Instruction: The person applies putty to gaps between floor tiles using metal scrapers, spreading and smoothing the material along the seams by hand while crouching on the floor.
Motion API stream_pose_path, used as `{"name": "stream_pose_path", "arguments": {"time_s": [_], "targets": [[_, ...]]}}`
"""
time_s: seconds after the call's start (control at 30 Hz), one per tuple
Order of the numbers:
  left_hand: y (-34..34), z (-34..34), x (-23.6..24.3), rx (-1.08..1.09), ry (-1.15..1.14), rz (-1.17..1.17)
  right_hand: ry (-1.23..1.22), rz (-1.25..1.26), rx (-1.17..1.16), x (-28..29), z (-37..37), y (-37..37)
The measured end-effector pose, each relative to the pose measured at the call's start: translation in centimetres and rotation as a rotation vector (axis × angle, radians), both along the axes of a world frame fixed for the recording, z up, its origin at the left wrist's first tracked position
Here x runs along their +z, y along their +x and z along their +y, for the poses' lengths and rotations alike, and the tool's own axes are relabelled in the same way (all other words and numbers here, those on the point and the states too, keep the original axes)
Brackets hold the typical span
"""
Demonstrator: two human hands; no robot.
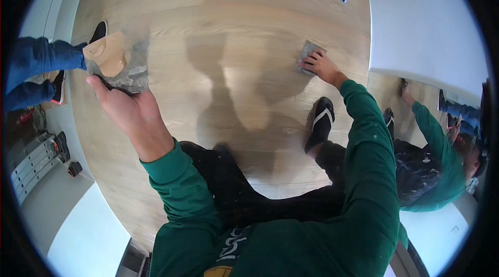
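Beige paste (113,63) tops a plate (137,62) the left hand (131,113) clasps, fingers mostly hidden; the right hand (325,67), half-curled, grips a blade (308,51).

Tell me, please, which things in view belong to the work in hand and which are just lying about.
In use:
Large grey plate, in the left hand
Beige paste, on that plate
Small grey square, in the right hand

Apparently just lying about:
What looks like a ladder, at the left
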State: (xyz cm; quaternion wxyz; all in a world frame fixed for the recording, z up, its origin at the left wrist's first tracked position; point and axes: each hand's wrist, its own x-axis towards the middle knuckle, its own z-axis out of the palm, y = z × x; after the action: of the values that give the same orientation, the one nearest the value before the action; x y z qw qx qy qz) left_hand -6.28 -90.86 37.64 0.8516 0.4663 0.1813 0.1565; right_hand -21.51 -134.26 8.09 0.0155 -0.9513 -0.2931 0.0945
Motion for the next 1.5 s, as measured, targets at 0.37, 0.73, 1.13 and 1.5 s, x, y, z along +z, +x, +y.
{"name": "stream_pose_path", "arguments": {"time_s": [0.37, 0.73, 1.13, 1.5], "targets": [[-1.5, -6.5, -5.4, -0.643, -0.41, 0.31, -0.06, 0.104, -0.317, 5.3, -3.3, -6.6], [-6.9, -15.4, -4.4, -1.42, -0.674, 0.452, 0.515, -0.566, -0.383, 31.3, 11.0, -7.1], [-8.9, -13.9, 0.5, -1.172, -0.475, 0.142, 0.344, -0.481, -0.846, 31.8, 8.7, -11.5], [-10.5, -12.6, -3.8, -0.604, 0.454, -0.847, 2.221, 0.538, -1.624, 40.8, 16.6, -9.1]]}}
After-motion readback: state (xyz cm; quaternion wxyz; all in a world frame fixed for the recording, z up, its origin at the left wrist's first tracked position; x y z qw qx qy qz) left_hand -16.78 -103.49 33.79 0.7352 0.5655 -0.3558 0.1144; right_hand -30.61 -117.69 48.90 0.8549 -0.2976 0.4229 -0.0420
